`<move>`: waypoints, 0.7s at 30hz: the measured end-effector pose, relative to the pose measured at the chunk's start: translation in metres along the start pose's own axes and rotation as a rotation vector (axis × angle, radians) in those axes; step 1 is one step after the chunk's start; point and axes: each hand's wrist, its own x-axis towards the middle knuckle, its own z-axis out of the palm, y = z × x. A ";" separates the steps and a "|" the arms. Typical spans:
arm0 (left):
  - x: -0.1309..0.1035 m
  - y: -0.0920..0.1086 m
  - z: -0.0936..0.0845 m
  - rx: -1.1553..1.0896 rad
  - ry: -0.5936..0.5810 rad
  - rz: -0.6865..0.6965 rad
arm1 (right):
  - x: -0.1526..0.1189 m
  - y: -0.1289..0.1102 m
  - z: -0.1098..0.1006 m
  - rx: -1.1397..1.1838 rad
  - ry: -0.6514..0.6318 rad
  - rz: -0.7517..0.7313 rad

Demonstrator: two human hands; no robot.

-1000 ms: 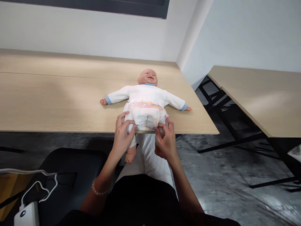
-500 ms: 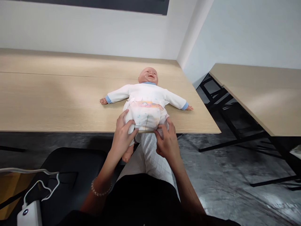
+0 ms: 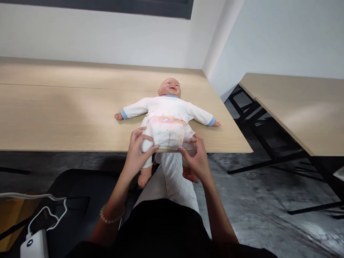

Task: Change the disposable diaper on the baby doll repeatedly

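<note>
One doll (image 3: 170, 105), face-up, left hand (image 3: 136, 150) and right hand (image 3: 199, 154) at its diaper (image 3: 168, 133)

Top (image 3: 161, 229): black; sleeves (image 3: 247, 251) ended short of the forearms (image 3: 217, 211);
Trousers (image 3: 172, 181): white; marked with a faint grid;
Bracelet (image 3: 109, 220): pale, beaded; worn on the left forearm (image 3: 120, 193)

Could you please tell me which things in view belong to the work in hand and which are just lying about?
In hand:
- baby doll, on its back
- printed disposable diaper, around its hips
- left hand and right hand, at the diaper's leg edges
- table beneath the doll

Lying about:
- white power bank
- white cable
- black chair
- second table
</note>
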 end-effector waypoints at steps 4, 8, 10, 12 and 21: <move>0.025 -0.005 -0.008 -0.448 0.216 -0.453 | 0.039 0.006 -0.016 0.458 0.012 0.392; 0.064 -0.006 -0.020 -0.770 0.265 -0.772 | 0.084 0.012 -0.026 0.595 0.051 0.536; 0.081 -0.006 -0.023 -0.899 0.143 -0.897 | 0.101 0.013 -0.028 0.711 -0.024 0.621; 0.093 -0.007 -0.023 -0.980 0.001 -0.952 | 0.113 0.013 -0.025 0.826 -0.113 0.716; 0.133 -0.020 0.008 -1.021 -0.242 -0.934 | 0.143 0.011 -0.005 0.986 -0.394 0.733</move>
